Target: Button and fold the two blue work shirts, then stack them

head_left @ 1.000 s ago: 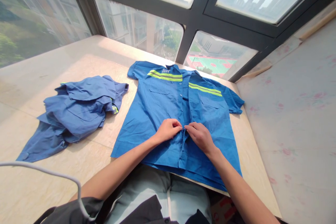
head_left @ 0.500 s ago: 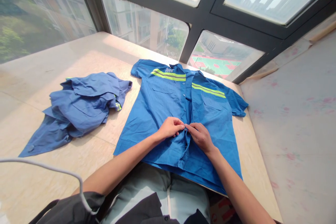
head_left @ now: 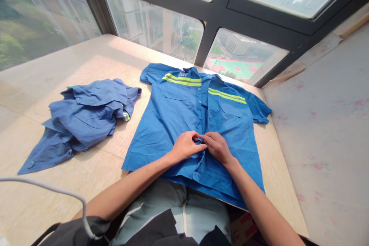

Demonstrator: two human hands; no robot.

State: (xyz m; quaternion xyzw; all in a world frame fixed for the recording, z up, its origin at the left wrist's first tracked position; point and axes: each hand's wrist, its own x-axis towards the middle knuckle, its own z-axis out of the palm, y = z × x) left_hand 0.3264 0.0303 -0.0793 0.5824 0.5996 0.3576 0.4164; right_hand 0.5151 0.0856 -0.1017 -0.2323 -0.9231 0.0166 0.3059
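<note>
A blue short-sleeved work shirt (head_left: 173,119) with yellow-green reflective stripes lies spread out, front up, its collar toward the window. Along its front opening run several buttons; the upper ones sit outside any buttonhole. My left hand (head_left: 187,146) curls at the lower placket, thumb and fingers around a small blue button (head_left: 200,138). Opposite it, my right hand (head_left: 216,146) pinches the edge of the other front panel, its fingertips meeting those of my left hand. Whether the button is through its hole cannot be made out.
To the left lies a second, crumpled blue work shirt (head_left: 89,115). A white cable (head_left: 57,184) crosses the lower left. Dark-framed windows (head_left: 213,15) bound the pale sill (head_left: 115,54) at the back, and a flower-patterned wall (head_left: 325,130) stands on the right.
My left hand has shifted its fingers, the thumb now reaching across toward my right hand below the button. The right hand stays at the placket. The view has moved slightly.
</note>
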